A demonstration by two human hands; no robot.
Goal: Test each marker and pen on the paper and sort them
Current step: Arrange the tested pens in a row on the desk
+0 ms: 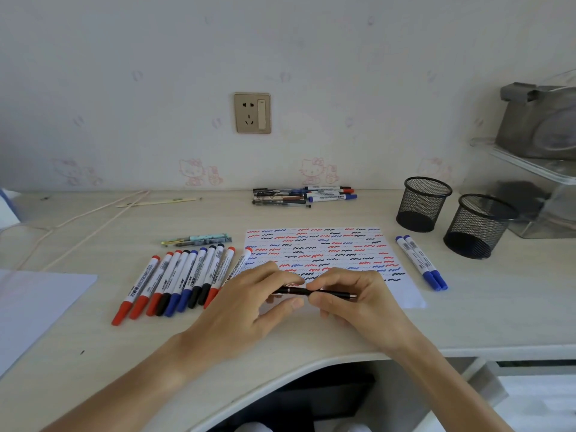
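Both hands hold a thin black pen point(330, 294) level over the near edge of the test paper point(324, 254), which is covered in red, blue and black squiggles. My left hand point(249, 302) pinches the pen's left end and my right hand point(349, 299) pinches its middle, the metal tip poking out to the right. A row of whiteboard markers point(177, 280) with red, black and blue caps lies left of the paper. Two blue markers point(420, 261) lie right of it. A pile of pens and markers point(304, 196) sits by the wall.
Two black mesh pen cups point(424, 202) point(478, 226) stand at the right, with a clear organiser point(542, 194) behind them. Two light-coloured pens point(199, 239) lie above the marker row. A white sheet point(37, 304) lies at the left. Cables run along the far left.
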